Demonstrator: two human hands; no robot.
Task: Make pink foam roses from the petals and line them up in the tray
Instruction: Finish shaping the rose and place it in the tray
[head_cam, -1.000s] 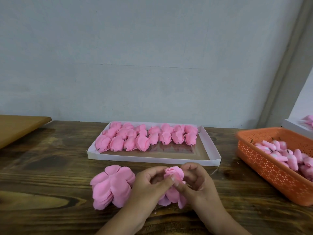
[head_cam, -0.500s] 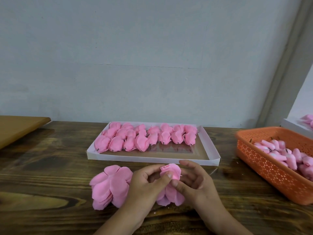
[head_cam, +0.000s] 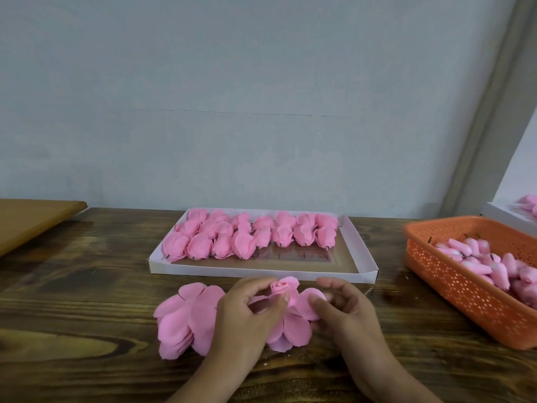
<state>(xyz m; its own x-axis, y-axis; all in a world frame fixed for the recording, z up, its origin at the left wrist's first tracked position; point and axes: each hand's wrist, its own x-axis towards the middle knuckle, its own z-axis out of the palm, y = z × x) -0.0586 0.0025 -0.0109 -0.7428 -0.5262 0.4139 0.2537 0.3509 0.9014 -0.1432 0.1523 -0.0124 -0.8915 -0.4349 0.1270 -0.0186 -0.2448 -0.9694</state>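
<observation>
Head view shows the left hand [head_cam: 250,312] pinching the half-made pink foam rose [head_cam: 286,308] at the wooden table's [head_cam: 87,286] front edge, while the right hand's [head_cam: 345,308] fingers, seemingly gripping an outer petal, have spread it outward, so wrapping is unfinished.

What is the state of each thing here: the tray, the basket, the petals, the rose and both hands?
Tray: partly filled, roses at the back.
Basket: holds pink buds.
Petal stack: loose on the table.
Rose: unfinished, petals spread.
Left hand: pinches the rose.
Right hand: holds a petal.
</observation>
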